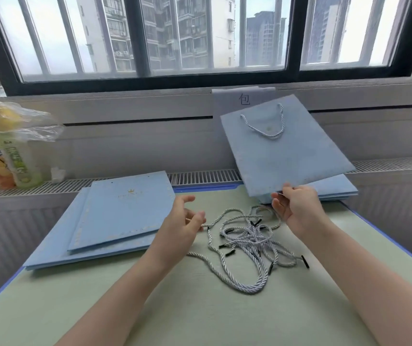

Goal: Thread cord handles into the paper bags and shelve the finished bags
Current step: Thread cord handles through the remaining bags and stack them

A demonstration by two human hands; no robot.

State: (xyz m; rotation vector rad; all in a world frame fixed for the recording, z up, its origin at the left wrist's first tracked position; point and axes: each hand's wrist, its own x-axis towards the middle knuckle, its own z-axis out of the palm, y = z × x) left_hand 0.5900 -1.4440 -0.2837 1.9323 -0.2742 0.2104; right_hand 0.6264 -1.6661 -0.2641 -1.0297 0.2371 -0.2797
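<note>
My right hand (297, 207) pinches the bottom edge of a flat light-blue paper bag (292, 156) and holds it up, tilted, above the table's far right. A grey-white cord handle (267, 126) hangs looped through its top. Beneath it lies a small stack of blue bags (337, 189). My left hand (183, 219) hovers over the table with relaxed, spread fingers and holds nothing, just right of a stack of flat blue bags (115, 221). A tangle of loose grey-white cords with black tips (250, 243) lies between my hands.
The pale green table (200, 308) has a blue rim. Behind it runs a radiator grille ledge (200, 177) under a barred window. A drink bottle (17, 158) and a plastic bag of yellow fruit (7, 121) stand at the far left. A paper sign (245, 98) leans on the sill.
</note>
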